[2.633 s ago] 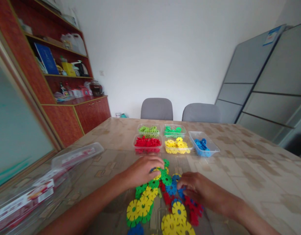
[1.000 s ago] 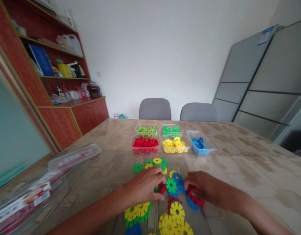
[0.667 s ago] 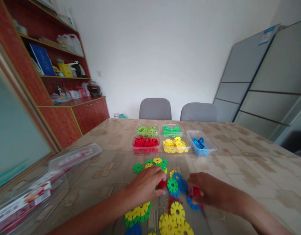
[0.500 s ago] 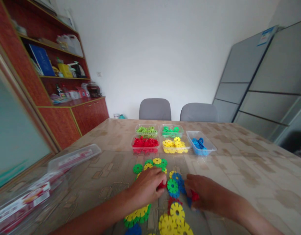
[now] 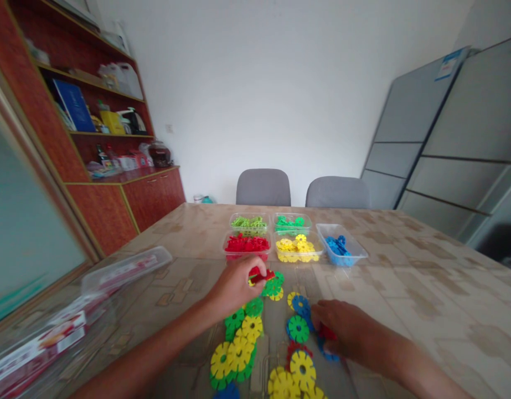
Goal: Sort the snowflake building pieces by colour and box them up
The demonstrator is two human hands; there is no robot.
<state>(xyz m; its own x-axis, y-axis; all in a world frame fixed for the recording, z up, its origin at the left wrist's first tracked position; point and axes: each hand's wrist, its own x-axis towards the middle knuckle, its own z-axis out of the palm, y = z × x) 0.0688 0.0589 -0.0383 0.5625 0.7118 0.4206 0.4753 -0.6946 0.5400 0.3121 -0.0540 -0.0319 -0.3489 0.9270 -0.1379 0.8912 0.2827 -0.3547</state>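
Red disc (image 5: 261,275) pinched in left hand (image 5: 234,285); right hand (image 5: 342,332) covers red piece (image 5: 326,333), grip unclear.

On the surface (image 5: 425,288) before us lies a scatter of toy discs (image 5: 255,332). Behind it we see five small trays (image 5: 294,238) in two rows, two at the back and three in front. Our left hand (image 5: 234,285) is between the scatter and the front row, with a disc (image 5: 261,274) in its grip. Our right hand (image 5: 346,330) rests on the right edge of the scatter, perhaps over some pieces. A long box (image 5: 114,271) lies at far left; two chairs (image 5: 300,189) stand behind the surface.
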